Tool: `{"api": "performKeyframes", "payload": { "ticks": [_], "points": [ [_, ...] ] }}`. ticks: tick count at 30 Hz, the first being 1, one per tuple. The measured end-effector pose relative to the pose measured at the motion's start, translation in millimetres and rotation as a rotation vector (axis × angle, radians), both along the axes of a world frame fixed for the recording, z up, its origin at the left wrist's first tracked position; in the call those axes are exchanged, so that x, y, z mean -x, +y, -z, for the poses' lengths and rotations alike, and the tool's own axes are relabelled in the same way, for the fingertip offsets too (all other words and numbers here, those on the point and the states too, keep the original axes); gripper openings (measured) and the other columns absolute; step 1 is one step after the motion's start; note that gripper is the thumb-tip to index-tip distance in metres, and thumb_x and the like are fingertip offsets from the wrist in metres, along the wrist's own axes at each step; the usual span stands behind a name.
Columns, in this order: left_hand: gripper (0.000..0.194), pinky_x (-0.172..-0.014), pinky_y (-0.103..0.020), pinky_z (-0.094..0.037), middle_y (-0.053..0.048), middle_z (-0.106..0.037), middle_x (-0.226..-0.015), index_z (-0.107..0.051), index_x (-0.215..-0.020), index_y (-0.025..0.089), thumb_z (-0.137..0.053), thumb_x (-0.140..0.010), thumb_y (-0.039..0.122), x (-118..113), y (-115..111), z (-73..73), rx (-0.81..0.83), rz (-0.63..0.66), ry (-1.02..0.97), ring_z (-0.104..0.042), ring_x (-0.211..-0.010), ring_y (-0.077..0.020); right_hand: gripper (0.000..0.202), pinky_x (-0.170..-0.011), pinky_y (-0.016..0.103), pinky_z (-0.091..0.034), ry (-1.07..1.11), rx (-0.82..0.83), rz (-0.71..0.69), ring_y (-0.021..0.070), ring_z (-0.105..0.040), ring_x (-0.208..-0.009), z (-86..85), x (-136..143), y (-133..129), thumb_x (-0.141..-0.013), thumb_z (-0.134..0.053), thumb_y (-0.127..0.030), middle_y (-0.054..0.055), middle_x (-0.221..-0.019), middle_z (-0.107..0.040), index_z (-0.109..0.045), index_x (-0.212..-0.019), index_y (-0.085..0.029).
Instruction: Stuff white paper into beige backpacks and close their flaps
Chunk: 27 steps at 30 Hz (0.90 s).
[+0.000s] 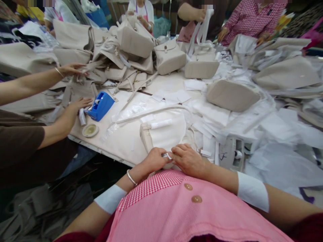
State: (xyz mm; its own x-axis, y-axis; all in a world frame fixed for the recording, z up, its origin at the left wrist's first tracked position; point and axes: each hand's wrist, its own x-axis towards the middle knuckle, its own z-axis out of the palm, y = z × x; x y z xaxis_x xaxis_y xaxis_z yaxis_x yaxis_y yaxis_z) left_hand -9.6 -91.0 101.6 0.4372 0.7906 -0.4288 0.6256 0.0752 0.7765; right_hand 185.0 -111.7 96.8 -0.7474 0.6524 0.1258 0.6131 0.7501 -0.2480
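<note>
Both hands meet at the near end of a beige bag (146, 134) lying at the table edge in front of my pink apron. A small white strip (167, 155) shows between the fingertips of my left hand (155, 159), which are pinched on it. My right hand (189, 160) touches the other end of the strip, with its fingers bent close together over the bag; what lies under them is hidden. White paper (161, 123) wraps part of the bag's handle, and a long beige strap (151, 113) curves behind it.
A blue tape dispenser (102, 106) and a round dish (90, 130) stand left, near a co-worker's hands (72, 107). A grey dispenser (231, 153) lies right among white papers (275, 161). Beige bags (136, 38) pile up at the back, where other people stand.
</note>
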Motion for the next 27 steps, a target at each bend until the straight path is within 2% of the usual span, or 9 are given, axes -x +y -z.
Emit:
{"api": "performKeyframes", "payload": {
  "ticks": [3, 8, 12, 15, 18, 22, 24, 25, 27],
  "points": [
    [0.022, -0.051, -0.021, -0.034, 0.002, -0.058, -0.060, -0.070, -0.076, 0.012, -0.062, -0.069, 0.032, 0.2, 4.4, -4.3, 0.095, -0.022, -0.059, -0.047, -0.056, -0.0107, 0.031, -0.082, 0.039, -0.033, 0.035, -0.108, 0.034, 0.0249, -0.047, -0.102, 9.2, -5.8, -10.1, -0.093, -0.048, -0.022, 0.013, -0.111, -0.060, -0.057, -0.123, -0.015],
    [0.027, -0.043, -0.021, -0.035, 0.003, -0.053, -0.057, -0.067, -0.085, 0.012, -0.058, -0.072, 0.033, -0.2, 6.4, -5.7, 0.380, -0.114, -0.154, -0.047, -0.047, -0.0100, 0.031, -0.085, 0.041, -0.034, 0.156, -0.226, 0.106, 0.0260, -0.048, -0.107, 21.0, -7.7, -17.2, -0.094, -0.046, -0.021, 0.012, -0.118, -0.062, -0.059, -0.121, -0.015],
    [0.032, -0.050, -0.021, -0.041, -0.001, -0.062, -0.068, -0.068, -0.088, 0.011, -0.061, -0.074, 0.039, -0.6, 10.1, -3.3, 0.291, -0.072, -0.180, -0.054, -0.058, -0.0121, 0.029, -0.089, 0.041, -0.036, 0.201, -0.230, 0.204, 0.0241, -0.050, -0.110, 19.7, -0.1, -24.9, -0.094, -0.044, -0.018, 0.007, -0.126, -0.061, -0.062, -0.118, -0.021],
    [0.034, -0.059, -0.024, -0.045, -0.003, -0.066, -0.075, -0.069, -0.091, 0.011, -0.060, -0.076, 0.041, 1.2, 14.6, 0.6, 0.187, -0.028, -0.158, -0.058, -0.067, -0.0146, 0.031, -0.096, 0.041, -0.037, 0.231, -0.202, 0.370, 0.0245, -0.048, -0.119, 13.9, -2.7, -35.3, -0.093, -0.047, -0.020, 0.006, -0.133, -0.056, -0.062, -0.119, -0.025],
    [0.036, -0.060, -0.025, -0.045, -0.003, -0.067, -0.075, -0.069, -0.095, 0.011, -0.057, -0.079, 0.041, 4.9, 21.3, 5.0, 0.132, 0.009, -0.092, -0.058, -0.068, -0.0154, 0.033, -0.100, 0.043, -0.039, 0.334, -0.230, 0.694, 0.0257, -0.048, -0.122, 9.1, -36.3, -48.6, -0.088, -0.053, -0.023, 0.010, -0.132, -0.055, -0.062, -0.120, -0.023],
    [0.040, -0.060, -0.025, -0.046, -0.004, -0.068, -0.077, -0.069, -0.100, 0.011, -0.054, -0.081, 0.043, 3.7, 34.2, 6.0, 0.095, 0.053, -0.044, -0.061, -0.071, -0.0179, 0.037, -0.099, 0.042, -0.041, 0.421, -0.236, 1.387, 0.0276, -0.055, -0.115, 12.7, -126.8, -71.5, -0.084, -0.054, -0.031, 0.015, -0.123, -0.061, -0.066, -0.115, -0.015],
    [0.043, -0.059, -0.026, -0.047, -0.004, -0.068, -0.076, -0.069, -0.100, 0.011, -0.054, -0.080, 0.046, -1.9, 40.7, 4.0, 0.073, 0.065, -0.022, -0.061, -0.071, -0.0189, 0.035, -0.093, 0.038, -0.045, 0.420, -0.030, 1.736, 0.0274, -0.060, -0.105, 16.8, -167.4, -86.3, -0.082, -0.053, -0.032, 0.014, -0.108, -0.068, -0.070, -0.105, -0.013],
    [0.044, -0.058, -0.026, -0.047, -0.004, -0.068, -0.075, -0.069, -0.099, 0.011, -0.054, -0.079, 0.047, -5.6, 43.5, 2.8, 0.063, 0.071, -0.011, -0.062, -0.070, -0.0193, 0.034, -0.090, 0.035, -0.046, 0.434, 0.109, 1.843, 0.0268, -0.061, -0.102, 18.8, -181.6, -93.8, -0.081, -0.053, -0.032, 0.013, -0.100, -0.071, -0.072, -0.100, -0.013],
    [0.044, -0.057, -0.026, -0.047, -0.003, -0.068, -0.072, -0.069, -0.097, 0.012, -0.055, -0.077, 0.048, -13.9, 47.5, 0.7, 0.044, 0.077, 0.004, -0.062, -0.068, -0.0199, 0.031, -0.082, 0.031, -0.047, 0.480, 0.333, 1.923, 0.0246, -0.063, -0.094, 22.9, -196.5, -106.0, -0.081, -0.052, -0.032, 0.011, -0.087, -0.072, -0.074, -0.091, -0.013]
  ]
}}
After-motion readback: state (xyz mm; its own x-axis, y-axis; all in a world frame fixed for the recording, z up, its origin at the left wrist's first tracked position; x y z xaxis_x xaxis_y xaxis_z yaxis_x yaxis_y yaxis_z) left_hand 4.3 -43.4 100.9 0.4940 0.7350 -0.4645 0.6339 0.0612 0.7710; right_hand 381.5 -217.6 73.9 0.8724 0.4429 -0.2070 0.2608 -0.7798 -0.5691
